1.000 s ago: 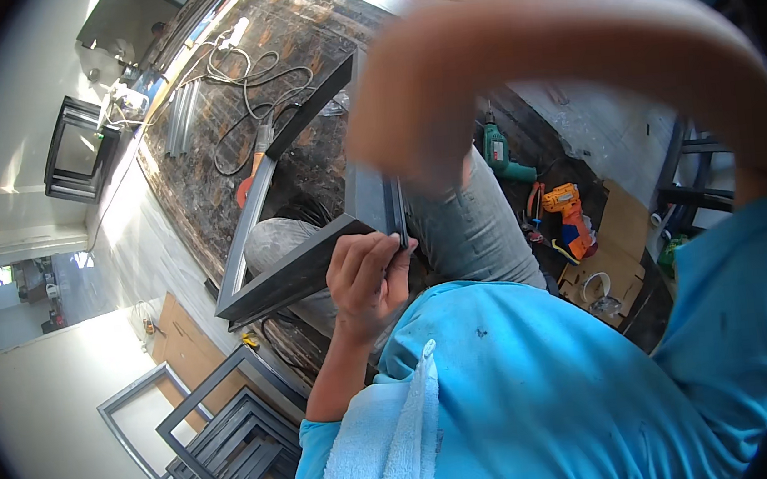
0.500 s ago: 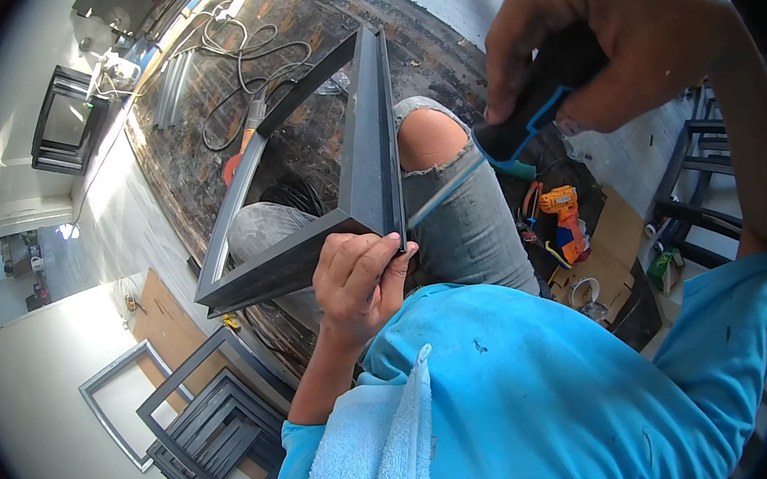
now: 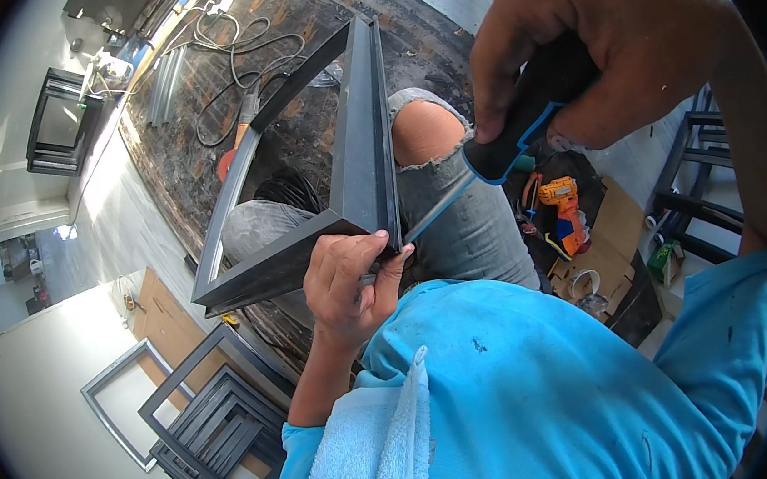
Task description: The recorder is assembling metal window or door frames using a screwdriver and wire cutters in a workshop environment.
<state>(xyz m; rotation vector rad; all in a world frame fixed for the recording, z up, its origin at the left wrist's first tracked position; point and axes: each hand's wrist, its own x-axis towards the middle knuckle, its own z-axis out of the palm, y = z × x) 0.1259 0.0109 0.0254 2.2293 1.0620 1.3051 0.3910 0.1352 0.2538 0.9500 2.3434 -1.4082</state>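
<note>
A dark grey metal frame (image 3: 349, 168) rests tilted across my lap, one corner toward me. My left hand (image 3: 347, 288) is closed on that near corner, its thumb and fingertips at the edge. In my right hand (image 3: 626, 45) is a screwdriver (image 3: 528, 117) with a black handle trimmed in blue. Its thin shaft slants down to the left, and the tip meets or nearly meets the outer side of the corner, close to my left fingertips. Whether a screw sits there is too small to tell.
An orange power drill (image 3: 564, 210) lies on cardboard (image 3: 615, 228) to the right, beside hand tools. A grey cable (image 3: 240, 56) and an angle grinder (image 3: 245, 119) lie on the worn board beyond. Several similar frames (image 3: 223, 436) lean at the lower left.
My right hand has moved slightly left, bringing the screwdriver's tip closer to the frame's corner. The frame has shifted a little left, with my left hand still on it.
</note>
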